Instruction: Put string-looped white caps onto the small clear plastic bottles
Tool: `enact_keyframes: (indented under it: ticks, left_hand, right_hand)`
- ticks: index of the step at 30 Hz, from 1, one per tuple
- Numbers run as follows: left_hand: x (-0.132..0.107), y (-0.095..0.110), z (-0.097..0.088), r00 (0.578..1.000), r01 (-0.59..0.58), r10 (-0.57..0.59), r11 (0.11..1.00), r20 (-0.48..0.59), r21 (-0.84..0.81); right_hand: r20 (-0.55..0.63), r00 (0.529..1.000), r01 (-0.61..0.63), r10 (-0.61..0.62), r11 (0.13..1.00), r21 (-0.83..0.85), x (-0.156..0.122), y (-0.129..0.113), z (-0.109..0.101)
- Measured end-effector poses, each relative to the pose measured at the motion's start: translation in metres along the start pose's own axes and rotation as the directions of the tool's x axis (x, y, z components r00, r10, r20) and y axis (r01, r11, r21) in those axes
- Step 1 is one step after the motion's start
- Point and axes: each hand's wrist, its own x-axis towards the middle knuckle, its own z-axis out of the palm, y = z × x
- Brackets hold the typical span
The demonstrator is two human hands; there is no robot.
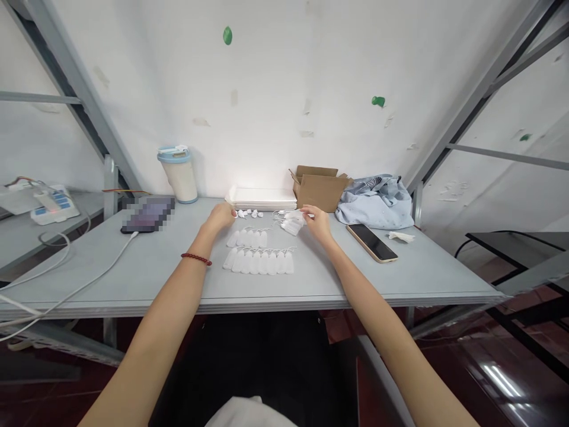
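Two rows of small white packets lie on the grey table (133, 273): a longer front row (258, 261) and a shorter back row (248, 238). My left hand (221, 216) reaches past them, its fingers curled beside a cluster of small white pieces (249, 213). It wears a red bead bracelet at the wrist. My right hand (315, 220) pinches a small white packet (292, 224) with thin white wires trailing from it. Behind both hands sits a flat white tray (262, 198).
A brown cardboard box (319, 187) and a bundled light blue cloth (376, 203) stand at the back right, with a phone (371, 242) and a crumpled tissue (401, 236) in front. A lidded white cup (178, 173) and a tablet (148, 214) with a white cable sit at the left.
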Motion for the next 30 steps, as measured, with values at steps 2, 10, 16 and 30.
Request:
enact_keyframes:
  ticks: [2,10,16,30]
  left_hand:
    - [0.000,-0.002,0.001,1.000,-0.002,0.002,1.000,-0.030,0.005]
    - [0.003,-0.006,0.005,0.999,0.036,-0.035,0.999,-0.034,0.023]
    - [0.002,-0.002,0.004,0.999,0.037,-0.037,0.999,0.008,0.030]
    - [-0.008,0.010,-0.005,0.987,0.014,0.005,0.993,0.164,-0.117]
  right_hand:
    - [0.000,1.000,0.015,-0.015,1.000,-0.010,0.000,-0.003,-0.001]
    - [0.249,0.968,-0.045,0.029,0.997,0.061,-0.010,-0.043,-0.021]
    - [0.904,0.419,-0.217,0.090,0.976,0.004,-0.023,-0.073,-0.039]
    - [0.900,0.113,-0.149,0.420,0.903,-0.402,-0.022,-0.072,-0.035]
